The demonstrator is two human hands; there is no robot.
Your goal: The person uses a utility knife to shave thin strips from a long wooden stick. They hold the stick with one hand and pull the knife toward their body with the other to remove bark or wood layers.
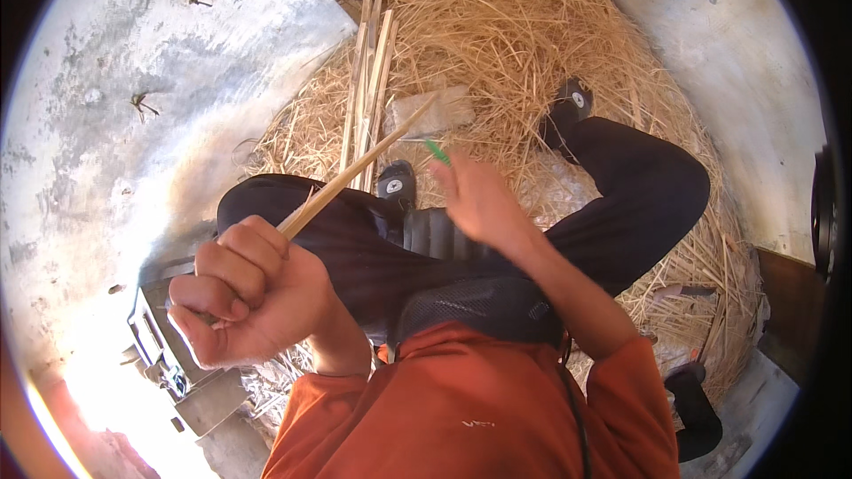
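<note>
My left hand (pixel 257 288) is raised at the left, its fingers wrapped tightly round the thick end of a pale split-wood stick (pixel 355 166). The stick slants up and away to the right and tapers to a thin tip. My right hand (pixel 486 204) is to the right of the stick, apart from it, with its fingers closed. A small bright green piece (pixel 437 152) sticks out past the thumb side. It is blurred, and the rest of it is hidden in the fingers, so its kind does not show.
Several long pale wooden strips (pixel 366 80) lie beyond my left knee. Straw-like shavings (pixel 497 27) cover the ground, with a flat grey block (pixel 432 113) among them. Pale, stained walls (pixel 142 53) stand on both sides. A dark box-like object (pixel 191 337) sits at lower left.
</note>
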